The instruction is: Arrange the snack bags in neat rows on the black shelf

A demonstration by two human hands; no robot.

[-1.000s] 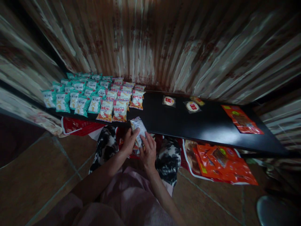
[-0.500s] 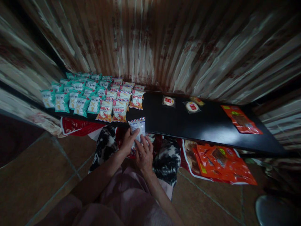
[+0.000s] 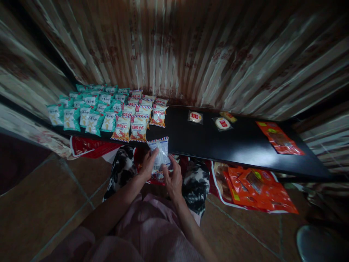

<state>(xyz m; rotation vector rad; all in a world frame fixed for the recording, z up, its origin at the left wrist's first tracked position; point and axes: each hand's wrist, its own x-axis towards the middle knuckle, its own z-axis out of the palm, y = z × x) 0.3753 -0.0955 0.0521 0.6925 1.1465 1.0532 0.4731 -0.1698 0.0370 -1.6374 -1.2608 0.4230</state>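
Observation:
Over the front edge of the black shelf, a snack bag [image 3: 161,152] shows its whitish printed back, with a striped band along its top end. My left hand [image 3: 148,165] grips its left side, thumb laid on the back face. At its lower right, my right hand [image 3: 173,177] holds the bag between thumb and curled fingers. Just beyond, orange-and-white snack bags [image 3: 139,129] stand in rows. To their left are several teal-and-white snack bags [image 3: 95,123].
On the black shelf [image 3: 185,136] lie round white wrapped snacks [image 3: 195,116], a small yellow packet [image 3: 228,116] and an orange packet [image 3: 279,138]. Below it, a basket [image 3: 223,198] holds orange packets [image 3: 256,187]; a red basket [image 3: 89,147] is at left. A patterned curtain [image 3: 174,54] hangs behind.
The bag in my hands has straightened from a tilt, and its back now faces up more fully. My right-hand fingers have shifted from its face to its right side.

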